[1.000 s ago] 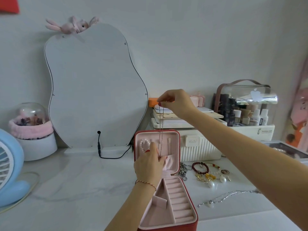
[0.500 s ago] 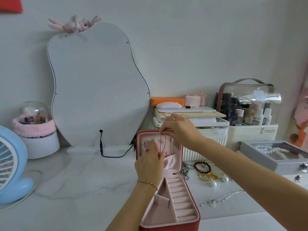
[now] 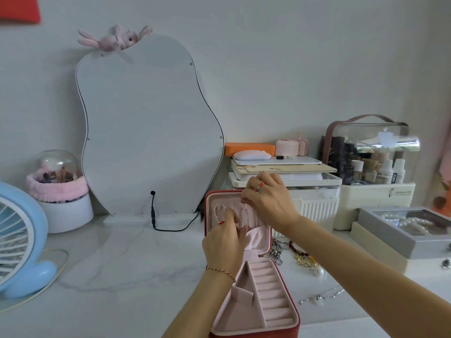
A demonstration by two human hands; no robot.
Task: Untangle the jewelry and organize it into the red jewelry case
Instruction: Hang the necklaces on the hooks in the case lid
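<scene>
Hanging a thin necklace (image 3: 244, 215) in the upright lid of the red jewelry case (image 3: 253, 311), both hands on it.
We see the right hand (image 3: 267, 203) pinching the chain's top at the lid's upper edge; the left hand (image 3: 225, 242) pinches it lower, by the lid pocket. Both grips are closed tight on the chain. The case sits open on the table (image 3: 122, 264), a pearl bracelet (image 3: 217, 213) already in the lid, loose jewelry (image 3: 302, 257) just right of it.

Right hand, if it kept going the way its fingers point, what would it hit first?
Probably the pink lining of the red case's upright lid: the right hand points its fingertips down and left at the top edge, seemingly already touching. Depth is unclear.
</scene>
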